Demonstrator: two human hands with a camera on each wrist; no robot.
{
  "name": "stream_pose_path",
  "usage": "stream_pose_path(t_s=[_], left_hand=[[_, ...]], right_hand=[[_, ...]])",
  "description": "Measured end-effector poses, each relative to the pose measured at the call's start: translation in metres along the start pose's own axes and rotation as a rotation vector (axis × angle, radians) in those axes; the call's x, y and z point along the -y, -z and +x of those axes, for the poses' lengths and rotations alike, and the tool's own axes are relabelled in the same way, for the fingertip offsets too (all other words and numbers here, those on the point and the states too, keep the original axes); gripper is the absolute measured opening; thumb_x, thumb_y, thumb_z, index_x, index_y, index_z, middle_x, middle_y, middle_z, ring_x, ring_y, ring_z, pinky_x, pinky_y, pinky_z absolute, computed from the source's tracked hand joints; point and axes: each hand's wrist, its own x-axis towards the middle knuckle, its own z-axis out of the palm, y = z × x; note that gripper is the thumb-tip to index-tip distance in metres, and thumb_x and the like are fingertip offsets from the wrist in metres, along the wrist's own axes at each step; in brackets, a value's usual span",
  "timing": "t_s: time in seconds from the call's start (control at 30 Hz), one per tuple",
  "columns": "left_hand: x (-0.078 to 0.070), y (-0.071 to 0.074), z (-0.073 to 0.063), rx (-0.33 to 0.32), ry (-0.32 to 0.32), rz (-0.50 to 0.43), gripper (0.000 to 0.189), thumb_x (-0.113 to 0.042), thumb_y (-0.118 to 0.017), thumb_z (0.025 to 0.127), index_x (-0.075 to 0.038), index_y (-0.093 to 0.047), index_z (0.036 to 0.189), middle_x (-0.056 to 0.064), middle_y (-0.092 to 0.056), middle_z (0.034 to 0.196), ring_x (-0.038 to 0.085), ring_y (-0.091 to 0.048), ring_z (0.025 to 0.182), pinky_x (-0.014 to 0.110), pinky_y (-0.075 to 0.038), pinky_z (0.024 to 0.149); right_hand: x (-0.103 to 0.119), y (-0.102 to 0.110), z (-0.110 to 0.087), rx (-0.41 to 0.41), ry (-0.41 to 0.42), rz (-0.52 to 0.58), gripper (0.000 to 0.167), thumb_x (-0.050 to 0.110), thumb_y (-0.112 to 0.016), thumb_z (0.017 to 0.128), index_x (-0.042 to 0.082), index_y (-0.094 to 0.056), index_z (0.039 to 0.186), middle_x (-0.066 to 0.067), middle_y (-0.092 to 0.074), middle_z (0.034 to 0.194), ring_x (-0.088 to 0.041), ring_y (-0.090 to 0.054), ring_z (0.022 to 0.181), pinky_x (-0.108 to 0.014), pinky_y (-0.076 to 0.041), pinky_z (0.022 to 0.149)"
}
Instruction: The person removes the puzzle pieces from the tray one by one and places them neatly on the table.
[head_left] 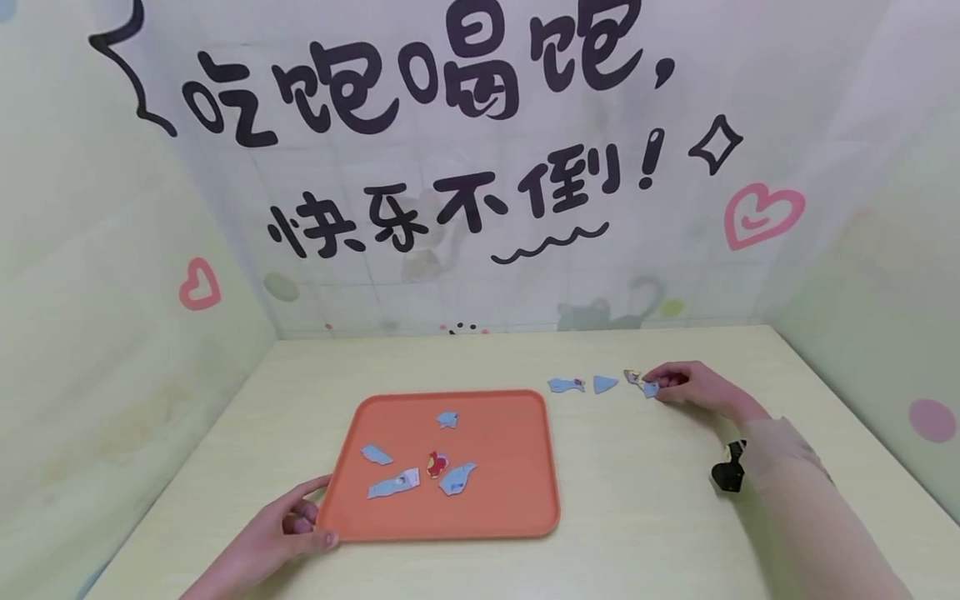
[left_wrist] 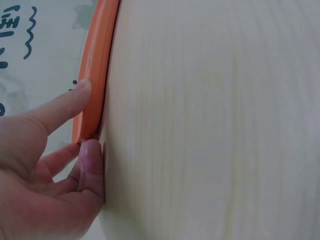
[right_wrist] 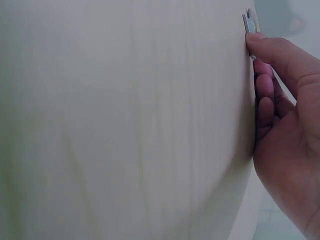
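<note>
An orange tray (head_left: 510,450) lies on the pale wooden table and carries several small blue puzzle pieces (head_left: 393,483) and a red one (head_left: 437,463). My left hand (head_left: 300,521) holds the tray's front left corner. In the left wrist view the index finger (left_wrist: 65,102) lies along the tray's rim (left_wrist: 100,60) and the thumb (left_wrist: 92,165) sits against the corner. To the right of the tray my right hand (head_left: 686,387) rests on the table. Its fingertips pinch a small blue piece (head_left: 649,388), which in the right wrist view shows as a thin edge (right_wrist: 249,21) under the index finger (right_wrist: 280,55).
Two more blue pieces (head_left: 566,384) (head_left: 604,383) and a patterned one (head_left: 633,377) lie in a row left of my right hand. Printed walls close in the table (head_left: 637,500) at the back and on both sides. A black wrist-mounted device (head_left: 727,471) sits on my right forearm.
</note>
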Motion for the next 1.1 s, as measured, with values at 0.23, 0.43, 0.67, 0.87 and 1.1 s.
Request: stream_pose_path(t_s=[0.23,0.43,0.67,0.87,1.1], left_hand=[[0.0003,0.0022,0.001,-0.01,0.005,0.006,0.086,-0.027,-0.079,0.084,0.001,-0.033,0.151,0.008,-0.058,0.101,0.009,-0.049,0.079,0.021,-0.041,0.069],[0.0003,0.0033,0.0009,0.001,-0.021,-0.003,0.087,-0.027,-0.079,0.083,0.002,-0.033,0.151,0.009,-0.057,0.1,0.008,-0.049,0.078,0.02,-0.041,0.069],[0.0017,0.0024,0.0004,0.006,-0.016,-0.004,0.085,-0.027,-0.078,0.084,0.002,-0.033,0.151,0.008,-0.056,0.1,0.008,-0.049,0.078,0.021,-0.04,0.069],[0.0028,0.0017,-0.0007,0.006,-0.016,-0.012,0.085,-0.027,-0.078,0.085,0.001,-0.033,0.151,0.008,-0.055,0.099,0.008,-0.049,0.078,0.021,-0.04,0.069],[0.003,0.0024,0.0003,0.017,-0.019,-0.019,0.087,-0.025,-0.078,0.084,0.003,-0.031,0.151,0.008,-0.055,0.098,0.007,-0.048,0.076,0.021,-0.04,0.068]], right_hand=[[0.0022,0.0014,0.0022,-0.008,-0.005,0.011,0.036,0.017,-0.071,0.09,0.002,-0.065,0.123,-0.003,-0.058,0.095,-0.007,-0.049,0.081,-0.02,-0.043,0.071],[0.0045,0.0012,0.0009,-0.006,-0.001,0.001,0.036,0.016,-0.07,0.091,0.001,-0.065,0.123,-0.004,-0.058,0.095,-0.008,-0.049,0.082,-0.02,-0.043,0.072],[0.0034,-0.0024,-0.0013,-0.003,-0.013,0.005,0.036,0.017,-0.07,0.091,0.001,-0.064,0.123,-0.003,-0.056,0.096,-0.009,-0.048,0.083,-0.02,-0.042,0.073],[0.0028,-0.005,-0.001,-0.017,-0.007,-0.011,0.033,0.015,-0.069,0.091,0.0,-0.064,0.121,-0.003,-0.055,0.094,-0.009,-0.048,0.083,-0.02,-0.041,0.073],[0.0036,-0.0027,-0.0014,-0.007,-0.006,-0.014,0.035,0.015,-0.07,0.09,0.001,-0.063,0.122,-0.005,-0.055,0.096,-0.01,-0.048,0.084,-0.02,-0.041,0.074]])
